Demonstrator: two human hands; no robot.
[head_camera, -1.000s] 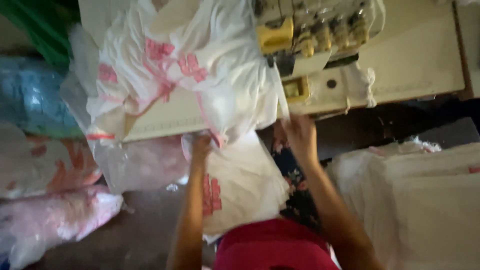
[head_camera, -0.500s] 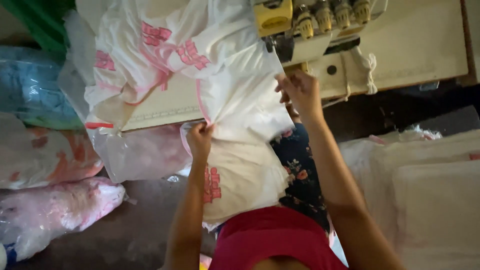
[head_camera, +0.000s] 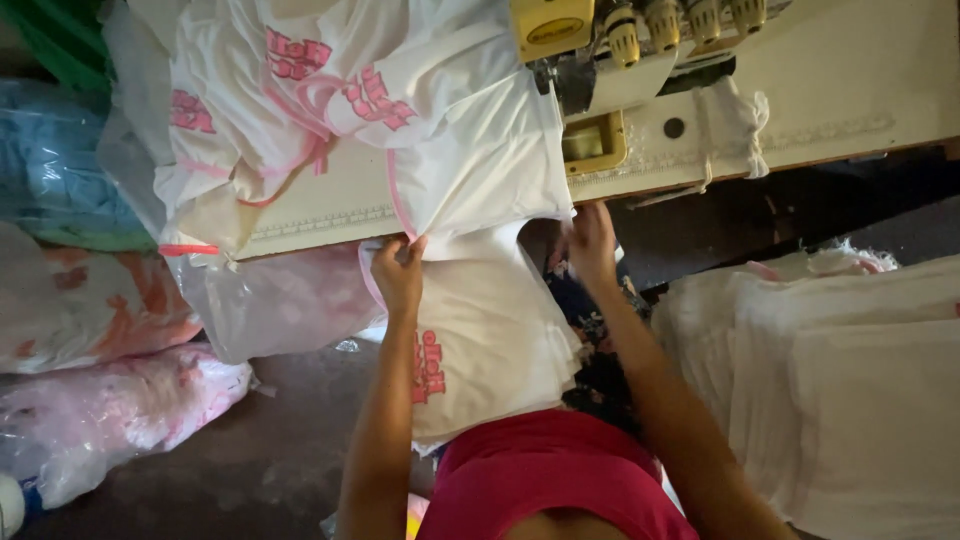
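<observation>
At the front edge of the cream sewing-machine table (head_camera: 860, 110): both hands on a white cotton garment w/ pink trim (head_camera: 480, 200).

Left hand (head_camera: 398, 272) is pinched shut on the garment's pink-bound edge, just below the table edge; right hand (head_camera: 590, 240) grips the cloth's other side, fingers curled, under the yellow-and-cream overlock machine (head_camera: 600, 60). Garment hangs from table top down to the lap. Judging by the lie: sewn pcs w/ pink print piled (head_camera: 300, 90) on the table left of the machine; folded white stack (head_camera: 850, 380) right of it, below table level, prob. still to do. Plastic-bagged bundles (head_camera: 110, 430) on the floor, left of the table.
</observation>
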